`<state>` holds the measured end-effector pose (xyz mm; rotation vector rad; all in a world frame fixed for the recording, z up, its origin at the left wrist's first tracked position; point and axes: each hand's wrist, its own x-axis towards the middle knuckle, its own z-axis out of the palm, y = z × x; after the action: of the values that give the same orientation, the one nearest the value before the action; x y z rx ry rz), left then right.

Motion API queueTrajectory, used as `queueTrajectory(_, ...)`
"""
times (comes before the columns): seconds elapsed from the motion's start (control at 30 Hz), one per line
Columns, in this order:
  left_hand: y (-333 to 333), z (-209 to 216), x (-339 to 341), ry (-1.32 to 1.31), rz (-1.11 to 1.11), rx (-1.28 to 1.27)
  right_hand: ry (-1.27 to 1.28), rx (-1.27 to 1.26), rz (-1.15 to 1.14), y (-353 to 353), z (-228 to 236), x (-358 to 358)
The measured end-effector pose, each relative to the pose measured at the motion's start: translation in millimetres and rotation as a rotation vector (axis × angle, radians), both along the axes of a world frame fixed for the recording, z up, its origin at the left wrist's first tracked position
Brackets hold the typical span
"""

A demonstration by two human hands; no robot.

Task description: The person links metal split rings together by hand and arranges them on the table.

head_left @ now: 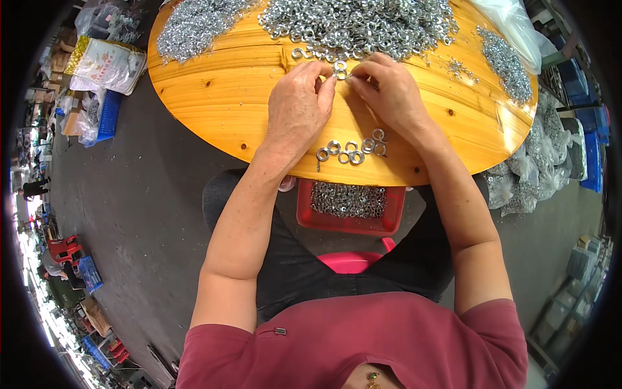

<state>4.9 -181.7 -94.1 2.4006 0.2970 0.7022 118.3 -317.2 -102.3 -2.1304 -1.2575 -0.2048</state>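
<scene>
Near the far part of the round wooden table [227, 110], two shiny metal rings [341, 69] sit one beyond the other between my fingertips. My left hand [300, 100] pinches at their left side with thumb and forefinger. From the right, my right hand [394, 93] is closed in a pinch against the same rings; its other fingers curl under and are partly hidden. Just beyond both hands spreads a large heap of metal ring pieces [359, 29]. Closer to me, a short row of ring pieces [351, 153] lies by the table's near edge, some with a thin stem.
Heaps of small metal parts lie at the table's far left [197, 29] and right [505, 65], with a little scatter of tiny parts [461, 70] between. Below the near edge sits a red basket [350, 225] holding metal pieces. Filled plastic bags [538, 155] stand right of the table.
</scene>
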Motion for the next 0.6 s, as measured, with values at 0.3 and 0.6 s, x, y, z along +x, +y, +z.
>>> queueTrajectory(0.3,-12,16,-2,0.052,-0.138,-0.701,0.875,0.313,0.106,-11,15,-9)
queueTrajectory(0.6,-18,15,3,0.002,-0.371,-1.538,0.999,0.487,0.19,-14,16,-12)
